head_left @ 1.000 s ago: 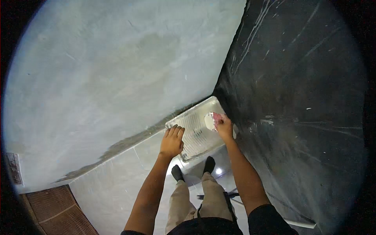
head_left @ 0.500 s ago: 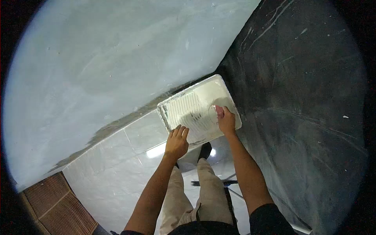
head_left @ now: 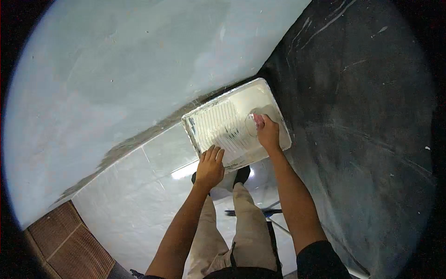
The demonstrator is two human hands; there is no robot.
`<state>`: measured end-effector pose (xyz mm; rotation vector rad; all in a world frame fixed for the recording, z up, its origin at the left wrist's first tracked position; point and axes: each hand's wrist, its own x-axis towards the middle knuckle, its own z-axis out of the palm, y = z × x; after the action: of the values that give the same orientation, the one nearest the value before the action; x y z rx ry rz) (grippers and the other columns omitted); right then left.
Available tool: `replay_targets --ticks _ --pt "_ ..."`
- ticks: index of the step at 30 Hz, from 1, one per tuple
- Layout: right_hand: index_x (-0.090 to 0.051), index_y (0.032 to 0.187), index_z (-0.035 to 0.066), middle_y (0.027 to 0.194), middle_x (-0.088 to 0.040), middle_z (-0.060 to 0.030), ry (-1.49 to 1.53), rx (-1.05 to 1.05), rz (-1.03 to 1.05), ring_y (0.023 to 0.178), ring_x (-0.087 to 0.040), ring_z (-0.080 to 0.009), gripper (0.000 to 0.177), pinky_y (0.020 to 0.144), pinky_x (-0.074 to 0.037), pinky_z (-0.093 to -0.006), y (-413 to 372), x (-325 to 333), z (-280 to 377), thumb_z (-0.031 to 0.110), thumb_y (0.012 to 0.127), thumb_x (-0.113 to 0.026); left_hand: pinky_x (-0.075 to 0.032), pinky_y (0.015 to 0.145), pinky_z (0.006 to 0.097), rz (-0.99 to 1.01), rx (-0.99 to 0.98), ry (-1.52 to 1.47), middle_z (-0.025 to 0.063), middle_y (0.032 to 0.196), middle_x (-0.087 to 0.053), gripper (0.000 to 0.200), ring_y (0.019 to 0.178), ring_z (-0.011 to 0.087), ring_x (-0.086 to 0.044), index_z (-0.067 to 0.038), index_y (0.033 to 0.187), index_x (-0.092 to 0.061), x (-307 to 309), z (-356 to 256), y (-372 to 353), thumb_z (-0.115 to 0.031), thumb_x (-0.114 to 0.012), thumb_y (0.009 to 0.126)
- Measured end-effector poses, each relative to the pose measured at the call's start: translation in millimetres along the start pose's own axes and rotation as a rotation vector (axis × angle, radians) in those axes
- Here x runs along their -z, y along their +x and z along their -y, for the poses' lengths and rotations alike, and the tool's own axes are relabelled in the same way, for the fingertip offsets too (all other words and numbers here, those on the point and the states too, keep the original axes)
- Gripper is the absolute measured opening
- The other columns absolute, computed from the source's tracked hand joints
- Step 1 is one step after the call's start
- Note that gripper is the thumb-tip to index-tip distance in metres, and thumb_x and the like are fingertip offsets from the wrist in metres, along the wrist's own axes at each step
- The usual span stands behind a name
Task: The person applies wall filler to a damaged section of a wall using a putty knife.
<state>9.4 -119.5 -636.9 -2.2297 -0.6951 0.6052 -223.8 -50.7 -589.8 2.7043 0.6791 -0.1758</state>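
Observation:
A white paint tray (head_left: pixel 282 122), coated with cream paint, sits at an angle in front of my feet. My left hand (head_left: pixel 210 166) grips its near left rim, with the fingers laid over the edge and the thumb hidden. Pinched in my right hand (head_left: pixel 268 132), over the deep right part of the tray, is a small paintbrush with a red handle (head_left: pixel 258 121). Its bristles are hidden in the paint, where a round ripple shows. Cream paint also covers the ribbed slope (head_left: pixel 213 123) on the tray's left half.
A pale blue-grey wall (head_left: pixel 139 60) rises on the left, and a dark, streaked surface (head_left: pixel 362 102) lies to the right. Shiny pale tiles (head_left: pixel 125 200) cover the floor. A brown woven panel (head_left: pixel 69 237) stands at lower left, and thin metal legs (head_left: pixel 280 228) show beside my leg.
The tray looks larger and slightly higher in view, with both hands still at the same parts of it. My right hand and the paintbrush have shifted slightly up. More of my left shoe shows.

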Motion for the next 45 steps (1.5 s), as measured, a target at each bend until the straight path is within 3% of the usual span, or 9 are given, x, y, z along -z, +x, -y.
replay_targets --ticks 13,16,25,31,33,36,40,44,45 --pt "-0.061 0.103 -0.001 0.081 -0.063 -0.0273 -0.081 -0.035 0.007 0.081 -0.062 -0.0444 0.019 0.071 -0.048 -0.0489 3 6 -5 0.006 0.085 -0.059 -0.033 0.104 0.0457 0.013 -0.002 -0.053 0.0164 0.129 -0.047 0.052 0.126 0.0337 -0.041 0.0 0.125 -0.047 -15 -5 -4 -0.011 -0.058 0.076" --pt "-0.061 0.097 -0.002 0.083 -0.064 -0.0266 -0.086 0.061 -0.062 0.081 -0.063 -0.0438 0.017 0.07 -0.05 -0.0473 5 4 -12 0.003 0.08 -0.06 -0.033 0.104 0.0455 0.016 -0.002 -0.06 0.0164 0.129 -0.047 0.052 0.127 0.0338 -0.04 0.0 0.125 -0.047 -14 -7 -6 -0.011 -0.058 0.076" --pt "-0.061 0.1 -0.001 0.087 -0.064 -0.0256 -0.121 0.023 0.023 0.084 -0.062 -0.0444 0.021 0.075 -0.049 -0.0485 15 12 -35 0.012 0.084 -0.059 -0.033 0.105 0.0466 0.018 0.005 -0.061 0.017 0.129 -0.048 0.049 0.128 0.0339 -0.04 0.0 0.125 -0.048 -23 -6 -13 -0.01 -0.056 0.078" --pt "-0.062 0.102 -0.003 0.096 -0.065 -0.0242 0.051 -0.032 0.043 0.092 -0.063 -0.0401 0.023 0.078 -0.05 -0.0438 16 16 -42 0.011 0.084 -0.06 -0.033 0.106 0.0464 0.045 0.034 -0.06 0.0165 0.13 -0.048 0.047 0.128 0.0335 -0.04 -0.001 0.124 -0.048 -19 -1 -17 -0.011 -0.055 0.079" --pt "-0.062 0.101 -0.003 0.096 -0.065 -0.0241 0.018 -0.012 0.155 0.092 -0.064 -0.0382 0.021 0.078 -0.05 -0.0427 20 17 -48 0.01 0.084 -0.061 -0.033 0.105 0.0462 0.055 0.035 -0.039 0.0159 0.13 -0.048 0.048 0.128 0.0328 -0.041 -0.001 0.125 -0.048 -18 -1 -18 -0.011 -0.055 0.079" --pt "-0.062 0.1 -0.003 0.096 -0.065 -0.0245 0.201 -0.098 0.15 0.092 -0.064 -0.0374 0.02 0.078 -0.05 -0.0427 26 -16 -91 0.01 0.084 -0.06 -0.033 0.106 0.0461 0.04 0.026 -0.033 0.0153 0.129 -0.049 0.049 0.128 0.0323 -0.041 -0.002 0.126 -0.047 -17 -1 -21 -0.011 -0.054 0.079" --pt "-0.062 0.102 -0.004 0.099 -0.065 -0.0254 0.206 -0.185 0.256 0.094 -0.064 -0.0378 0.022 0.079 -0.05 -0.0419 1 18 -27 0.01 0.085 -0.058 -0.033 0.106 0.0459 0.052 0.027 -0.035 0.0156 0.129 -0.049 0.049 0.128 0.0322 -0.041 -0.002 0.126 -0.047 -9 -3 -22 -0.011 -0.054 0.079" --pt "-0.06 0.11 -0.005 0.096 -0.067 -0.0197 0.086 -0.094 0.195 0.09 -0.066 -0.0245 0.027 0.078 -0.05 -0.0332 -9 -20 -56 0.008 0.087 -0.057 -0.033 0.106 0.046 0.039 0.011 -0.009 0.0153 0.13 -0.049 0.049 0.128 0.0321 -0.041 -0.002 0.126 -0.048 3 1 -22 -0.011 -0.054 0.078" --pt "-0.06 0.111 -0.004 0.096 -0.067 -0.016 0.308 -0.189 0.226 0.089 -0.065 -0.0214 0.028 0.078 -0.05 -0.0314 -10 -21 -54 0.007 0.086 -0.058 -0.033 0.106 0.0461 0.035 0.002 0.018 0.0151 0.13 -0.049 0.048 0.129 0.032 -0.04 -0.002 0.125 -0.048 9 3 -20 -0.011 -0.055 0.078"
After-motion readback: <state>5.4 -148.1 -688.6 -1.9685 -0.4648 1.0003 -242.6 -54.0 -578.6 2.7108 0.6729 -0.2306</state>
